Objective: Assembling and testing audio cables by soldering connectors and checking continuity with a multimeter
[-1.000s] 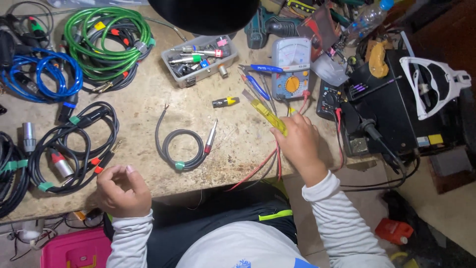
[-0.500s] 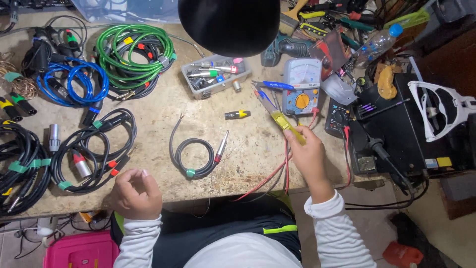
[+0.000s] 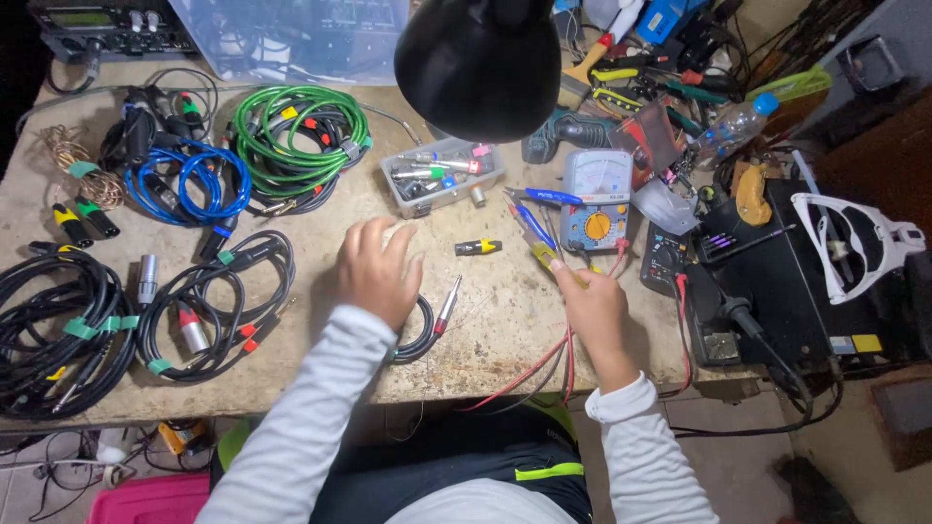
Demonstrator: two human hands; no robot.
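My left hand (image 3: 377, 272) lies fingers spread on the workbench, covering most of a small coiled grey cable (image 3: 419, 340) whose metal jack plug (image 3: 448, 305) sticks out to the right. My right hand (image 3: 594, 312) grips a yellow test probe (image 3: 549, 258), its tip pointing up-left toward a blue-handled tool (image 3: 532, 221). Red leads (image 3: 544, 367) run from that hand down over the bench edge. An analog multimeter (image 3: 594, 200) sits just above the right hand. A small black-and-yellow connector (image 3: 479, 247) lies between the hands.
A black lamp shade (image 3: 481, 60) hangs over the bench. Green (image 3: 301, 126), blue (image 3: 184, 189) and black (image 3: 209, 306) cable coils fill the left. A clear parts tray (image 3: 439, 175) sits mid-bench. Tools, a water bottle (image 3: 733, 128) and a black case (image 3: 777, 281) crowd the right.
My left hand has moved up from the bench's front edge onto the small grey cable coil. The right hand stays on the yellow probe. The view has shifted downward.
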